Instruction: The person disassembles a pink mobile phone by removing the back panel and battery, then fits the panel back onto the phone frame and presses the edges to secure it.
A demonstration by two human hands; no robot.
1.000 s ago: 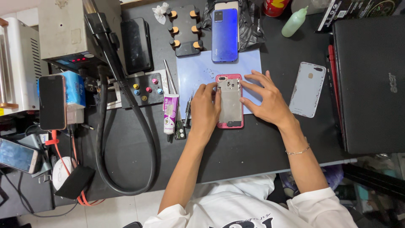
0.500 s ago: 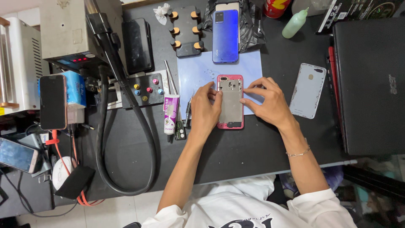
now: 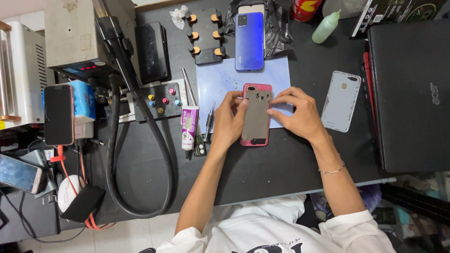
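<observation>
Black workbench (image 3: 262, 173) crowded with repair gear, pale blue mat (image 3: 220, 77) laid on it — pink-framed phone (image 3: 256, 115) set back-open on the mat, long axis running away from the person, camera end farthest, gripped at its edges by left hand (image 3: 230, 119) and right hand (image 3: 297, 115) — grey back cover (image 3: 341, 100) just beside.

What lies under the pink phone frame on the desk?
Under the pink phone frame lies a pale blue sheet, itself on the black desk. Frame and both hands cover the part directly beneath.

Left hand (image 3: 230, 122) and right hand (image 3: 300, 115) grip the pink-framed phone (image 3: 256, 115).
</observation>
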